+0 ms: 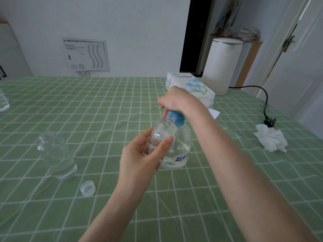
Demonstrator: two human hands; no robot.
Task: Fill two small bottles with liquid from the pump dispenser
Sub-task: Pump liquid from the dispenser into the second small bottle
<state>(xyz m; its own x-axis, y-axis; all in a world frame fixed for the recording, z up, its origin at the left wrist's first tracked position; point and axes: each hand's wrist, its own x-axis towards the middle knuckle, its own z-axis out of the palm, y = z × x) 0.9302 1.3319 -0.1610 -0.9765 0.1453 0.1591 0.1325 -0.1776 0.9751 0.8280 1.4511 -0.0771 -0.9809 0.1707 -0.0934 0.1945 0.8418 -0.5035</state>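
Green checked tablecloth (97,105) covers the whole table and is slightly wrinkled. Centre of frame: pump dispenser (182,149), a clear body with a blue pump head, stands on the cloth and holds clear liquid low down. Right hand (176,100) sits on top of the pump head with its fingers curled down around it. Left hand (139,158) holds a small clear bottle (163,133), thumb and fingers wrapped round its lower body; the bottle is tilted, its open neck up against the blue head, with some liquid at the bottom.

Left of frame: second small bottle (56,154) stands uncapped on the cloth, well apart from the hands. A clear cap (88,188) lies near it, lower left of centre. Another clear container (2,102) is cut off at the left edge.

Upper right: tissue box (188,82) behind the right hand, and a white cylindrical appliance (222,67) beside it. Its black cord (265,102) ends in a plug on the cloth by a crumpled tissue (271,138).

Background: pale wall with a white utility panel (85,55) upper left, a dark doorway (195,32) top centre, a white door (300,58) far right.
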